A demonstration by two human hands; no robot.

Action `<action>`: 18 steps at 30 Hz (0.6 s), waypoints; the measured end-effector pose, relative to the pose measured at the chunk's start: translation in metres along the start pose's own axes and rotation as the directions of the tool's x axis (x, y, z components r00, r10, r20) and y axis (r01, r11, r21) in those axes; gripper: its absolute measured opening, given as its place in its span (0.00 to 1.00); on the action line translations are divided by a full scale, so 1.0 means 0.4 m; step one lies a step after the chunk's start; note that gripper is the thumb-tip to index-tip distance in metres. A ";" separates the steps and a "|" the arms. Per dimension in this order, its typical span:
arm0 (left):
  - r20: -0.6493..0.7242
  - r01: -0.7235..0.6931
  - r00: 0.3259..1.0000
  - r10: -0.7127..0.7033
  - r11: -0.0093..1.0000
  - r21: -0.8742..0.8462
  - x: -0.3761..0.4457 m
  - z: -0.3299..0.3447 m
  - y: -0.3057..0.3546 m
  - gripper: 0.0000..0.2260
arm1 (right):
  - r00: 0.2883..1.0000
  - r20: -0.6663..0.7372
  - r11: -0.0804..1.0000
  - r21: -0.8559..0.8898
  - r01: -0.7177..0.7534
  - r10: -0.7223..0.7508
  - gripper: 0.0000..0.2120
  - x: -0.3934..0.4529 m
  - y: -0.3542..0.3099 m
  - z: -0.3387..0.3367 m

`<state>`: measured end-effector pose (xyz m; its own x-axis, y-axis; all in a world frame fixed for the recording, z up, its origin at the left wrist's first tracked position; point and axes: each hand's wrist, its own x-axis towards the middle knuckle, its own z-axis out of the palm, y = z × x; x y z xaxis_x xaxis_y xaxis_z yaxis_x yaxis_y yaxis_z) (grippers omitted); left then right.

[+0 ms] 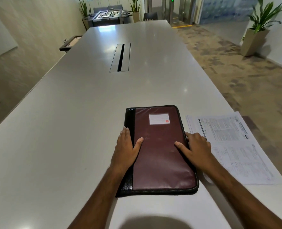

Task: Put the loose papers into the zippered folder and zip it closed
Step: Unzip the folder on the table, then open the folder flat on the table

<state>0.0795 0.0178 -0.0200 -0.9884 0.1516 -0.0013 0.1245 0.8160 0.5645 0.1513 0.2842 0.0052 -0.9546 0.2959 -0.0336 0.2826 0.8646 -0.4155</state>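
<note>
Resting flat, both grips, left hand (126,147) and right hand (196,147), steady the shut folder (160,156) beside the papers (232,146), gripping nothing.

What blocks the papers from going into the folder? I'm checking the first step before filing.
The folder itself: it lies flat and closed, cover down, on the table, so its inside is shut off. Both hands rest on it, left hand at the spine edge, right hand at the opposite edge. The papers lie beside it, with nothing between them.

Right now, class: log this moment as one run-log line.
folder: closed, flat on table | papers: loose, right of folder | left hand, right hand: on folder
</note>
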 end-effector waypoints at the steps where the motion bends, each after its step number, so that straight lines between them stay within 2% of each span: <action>1: 0.013 0.011 1.000 -0.011 1.000 -0.005 0.008 0.008 -0.003 0.41 | 1.000 -0.001 1.000 0.011 -0.013 0.013 0.27 0.005 -0.003 0.001; 7: 0.023 0.029 0.999 -0.030 0.999 0.027 0.014 0.033 -0.024 0.43 | 0.994 0.044 0.966 0.235 -0.106 0.099 0.26 0.005 -0.026 -0.008; 11: 0.069 0.053 0.996 -0.049 0.996 -0.069 0.017 0.016 -0.019 0.42 | 0.992 0.051 0.920 0.371 -0.126 0.116 0.26 0.006 -0.039 -0.045; 15: 0.089 0.109 0.992 -0.093 0.976 -0.188 0.029 -0.032 0.006 0.43 | 0.998 0.011 0.862 0.502 -0.065 0.069 0.25 0.009 -0.067 -0.115; 18: 0.104 0.112 0.991 -0.081 0.932 -0.345 0.048 -0.098 0.042 0.41 | 0.999 -0.027 0.826 0.562 0.037 -0.026 0.22 0.014 -0.133 -0.176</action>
<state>0.0593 0.0123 0.0219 -0.9810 0.1419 -0.1326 -0.0250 0.5848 0.8108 0.1376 0.2686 0.0911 -0.9587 0.2843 0.0020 0.1457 0.4973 -0.8553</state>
